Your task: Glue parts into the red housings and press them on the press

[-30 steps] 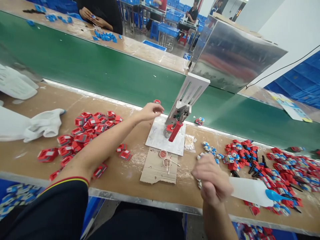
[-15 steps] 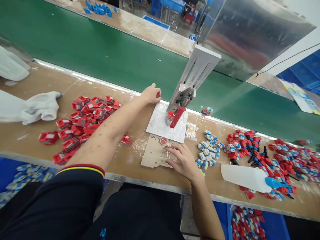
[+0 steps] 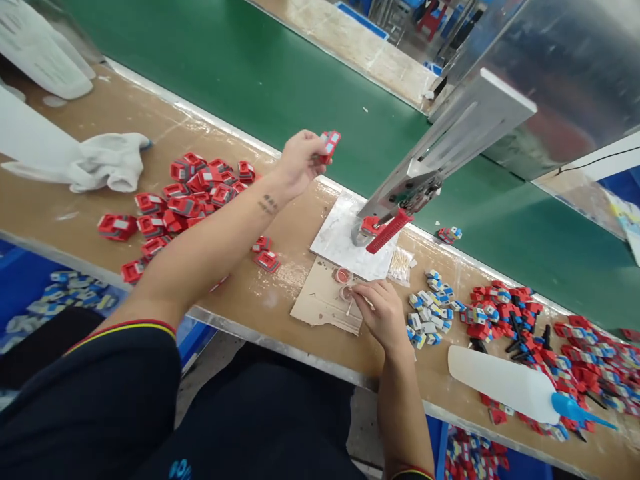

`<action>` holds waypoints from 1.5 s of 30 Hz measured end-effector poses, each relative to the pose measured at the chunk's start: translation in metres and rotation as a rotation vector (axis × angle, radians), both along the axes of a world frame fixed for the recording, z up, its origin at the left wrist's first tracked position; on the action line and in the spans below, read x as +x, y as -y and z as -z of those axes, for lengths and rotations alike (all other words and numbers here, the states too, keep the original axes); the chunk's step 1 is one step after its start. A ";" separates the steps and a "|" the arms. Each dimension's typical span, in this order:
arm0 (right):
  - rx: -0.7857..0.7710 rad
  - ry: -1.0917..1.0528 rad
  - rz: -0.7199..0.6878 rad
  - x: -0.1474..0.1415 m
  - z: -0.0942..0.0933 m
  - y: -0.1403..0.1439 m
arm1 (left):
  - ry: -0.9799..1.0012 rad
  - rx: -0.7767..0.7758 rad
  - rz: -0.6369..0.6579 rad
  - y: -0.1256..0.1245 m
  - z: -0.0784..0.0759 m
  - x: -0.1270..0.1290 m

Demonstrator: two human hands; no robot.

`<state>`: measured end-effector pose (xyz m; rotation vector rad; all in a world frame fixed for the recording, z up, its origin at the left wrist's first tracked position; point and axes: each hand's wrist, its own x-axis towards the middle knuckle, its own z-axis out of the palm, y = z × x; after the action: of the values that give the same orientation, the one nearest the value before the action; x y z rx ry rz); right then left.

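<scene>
My left hand point(image 3: 301, 165) is raised over the near edge of the green conveyor belt, closed on a red plastic toy part point(image 3: 329, 147) with pale windows. My right hand point(image 3: 384, 312) is low over the torn cardboard point(image 3: 315, 297), thumb and finger pinched on a cotton swab point(image 3: 349, 308) at a small round dish point(image 3: 345, 292). A second dish with red contents point(image 3: 343, 275) is just behind. Beyond the cardboard is a metal clamp press with a red handle point(image 3: 390, 232) on a white base plate point(image 3: 333, 233); a red part point(image 3: 370, 225) sits under it.
Red parts point(image 3: 187, 200) are piled left, near a white glove point(image 3: 113, 160). A bag of cotton swabs point(image 3: 400, 265), white-and-blue parts point(image 3: 427, 313), red-and-blue pieces point(image 3: 505, 310) and a white squeeze bottle point(image 3: 503, 380) lie right. The green conveyor belt point(image 3: 225, 87) runs behind.
My left hand has lifted and turned, showing the windowed side of the red part. The fingers of my right hand have closed into a pinch at the dish. The view has tilted.
</scene>
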<state>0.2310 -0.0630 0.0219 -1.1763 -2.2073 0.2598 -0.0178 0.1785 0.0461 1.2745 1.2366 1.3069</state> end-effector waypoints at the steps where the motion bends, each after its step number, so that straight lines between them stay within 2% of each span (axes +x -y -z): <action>1: -0.012 -0.014 -0.003 0.000 0.001 0.000 | 0.122 -0.024 0.050 0.022 -0.003 -0.008; 3: -0.034 -0.031 -0.002 0.001 0.003 -0.001 | 0.269 -0.059 0.081 0.070 -0.007 -0.019; 6: -0.032 -0.041 0.005 0.001 0.006 -0.002 | 0.305 -0.202 0.168 0.131 -0.008 -0.022; 9: -0.025 -0.043 -0.002 0.002 0.007 -0.002 | 0.358 -0.284 0.249 0.151 -0.002 -0.012; 11: -0.059 -0.024 -0.021 0.005 0.004 0.001 | 0.288 -0.258 0.287 0.144 0.002 -0.004; 12: -0.086 -0.014 -0.035 0.006 0.001 0.004 | 0.190 -0.213 0.304 0.137 0.003 0.000; 15: -0.142 -0.042 -0.058 0.013 -0.015 0.007 | -0.236 -0.012 0.360 0.111 0.001 0.009; 17: -0.111 -0.119 -0.001 0.016 -0.028 0.000 | -0.461 0.086 0.428 0.094 0.000 0.017; 19: -0.063 -0.210 0.102 0.015 -0.038 -0.016 | -0.561 0.150 0.504 0.079 0.002 0.028; 21: -0.069 -0.295 0.142 0.012 -0.045 -0.038 | -0.575 0.215 0.582 0.066 0.005 0.040; 22: -0.104 -0.330 0.114 0.010 -0.048 -0.049 | -0.560 0.243 0.626 0.061 0.007 0.046; 26: -0.264 -0.384 -0.104 0.002 -0.066 -0.070 | -0.503 0.285 0.734 0.051 0.011 0.058; 28: -0.244 -0.439 -0.155 -0.001 -0.086 -0.067 | -0.484 0.294 0.727 0.051 0.010 0.059; 31: -0.160 -0.630 -0.164 -0.007 -0.125 -0.062 | -0.433 0.274 0.706 0.053 0.008 0.059; 33: -0.193 -0.705 -0.143 -0.010 -0.147 -0.065 | -0.403 0.241 0.687 0.055 0.008 0.061; 35: -0.264 -0.702 -0.115 -0.014 -0.160 -0.070 | -0.385 0.208 0.670 0.057 0.008 0.062; 39: -0.261 -0.720 -0.050 -0.022 -0.161 -0.069 | -0.374 0.171 0.640 0.059 0.008 0.062; 42: -0.204 -0.669 -0.033 -0.023 -0.148 -0.059 | -0.356 0.146 0.603 0.060 0.010 0.061; 45: -0.240 -0.571 -0.045 -0.018 -0.133 -0.055 | -0.312 0.110 0.552 0.062 0.015 0.062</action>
<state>0.2135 -0.0079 0.1550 -1.0134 -1.7292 0.7930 0.0447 0.1168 0.0312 1.7924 0.9209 0.8027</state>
